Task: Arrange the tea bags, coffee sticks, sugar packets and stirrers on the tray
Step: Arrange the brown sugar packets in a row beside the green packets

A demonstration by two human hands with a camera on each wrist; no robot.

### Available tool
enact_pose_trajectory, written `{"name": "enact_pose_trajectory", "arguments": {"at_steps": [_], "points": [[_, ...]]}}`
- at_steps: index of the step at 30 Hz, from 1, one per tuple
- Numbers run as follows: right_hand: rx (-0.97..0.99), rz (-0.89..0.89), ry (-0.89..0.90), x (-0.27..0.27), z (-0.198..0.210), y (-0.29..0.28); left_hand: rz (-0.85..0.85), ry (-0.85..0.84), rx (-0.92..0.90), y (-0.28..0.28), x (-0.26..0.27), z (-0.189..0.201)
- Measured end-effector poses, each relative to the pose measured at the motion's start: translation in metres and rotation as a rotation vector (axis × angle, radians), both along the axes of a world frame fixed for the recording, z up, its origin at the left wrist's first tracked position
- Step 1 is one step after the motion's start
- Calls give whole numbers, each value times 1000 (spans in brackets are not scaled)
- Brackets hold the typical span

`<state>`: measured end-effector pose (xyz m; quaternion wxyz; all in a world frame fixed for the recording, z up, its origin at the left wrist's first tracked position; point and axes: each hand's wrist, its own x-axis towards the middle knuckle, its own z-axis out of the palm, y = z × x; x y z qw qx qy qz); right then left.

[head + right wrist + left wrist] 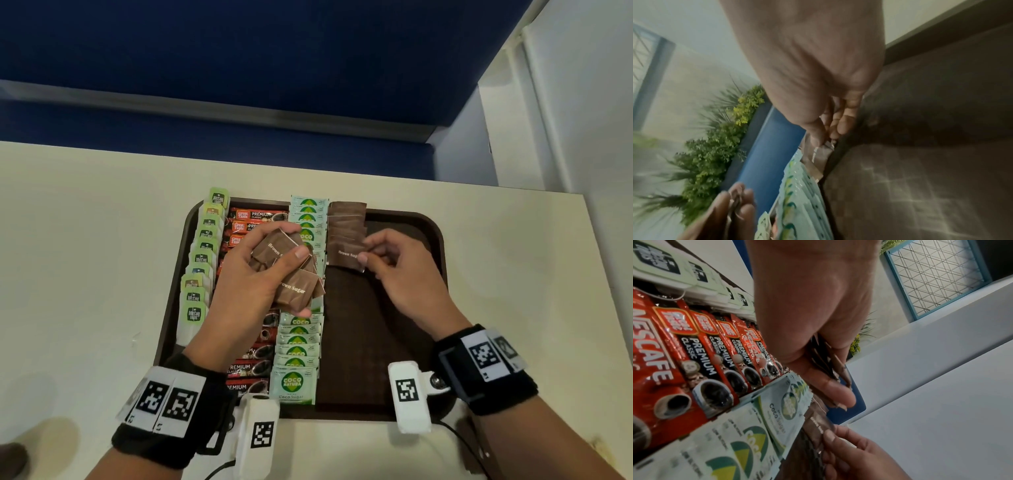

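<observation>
A dark brown tray (pixel 404 394) lies on the cream table. It carries a column of green tea bags (pixel 198 274), red coffee sticks (pixel 250 371), pale green coco sugar packets (pixel 297 356) and, at the far end, a short row of brown sugar packets (pixel 346 219). My left hand (pixel 260 274) hovers over the coffee sticks and grips a fanned stack of brown sugar packets (pixel 291 284). My right hand (pixel 380 255) pinches one brown sugar packet (pixel 344 255) at the near end of the brown row. The left wrist view shows the held stack (pixel 826 363) edge-on.
The right half of the tray (pixel 376 325) shows bare textured surface. The table's far edge (pixel 205 154) meets a blue partition (pixel 239 61). A white wall (pixel 582 102) rises on the right. Cables run from the wrist cameras near the tray's front edge.
</observation>
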<state>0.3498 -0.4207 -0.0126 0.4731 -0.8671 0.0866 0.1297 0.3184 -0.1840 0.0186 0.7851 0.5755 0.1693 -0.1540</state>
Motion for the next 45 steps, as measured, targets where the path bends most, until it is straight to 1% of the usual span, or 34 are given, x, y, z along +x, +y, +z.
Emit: {"name": "enact_pose_trajectory", "arguments": {"at_steps": [5,8,21,28,33,37,39,40,41,43,45], "points": [[-45,-99,-120,0,-11,10,-1,-1,17,0,-1,-1],[-61,-118,-166,1,-14,12,-4,2,10,-2,-1,-2],[-106,-94,-191,4,-16,12,4,9,17,-3,3,-3],[-97,-98,-189,3,-17,11,6,0,11,-4,3,-5],[-81,-148,-208,-2,-15,8,23,-11,0,-7,1,-4],[-93,-159,-257,-9,-4,9,32,-16,7,-8,0,-4],[-54,-140,-263,-13,9,12,28,-21,6,-9,-1,-3],[5,-123,-245,-15,16,14,25,-27,6,-10,-1,-2],[90,-95,-200,-18,24,18,26,-34,6,-12,-2,-1],[259,-12,-53,-25,37,26,30,-48,15,-15,-2,1],[335,48,34,-33,43,33,30,-62,15,-19,-2,2]]}}
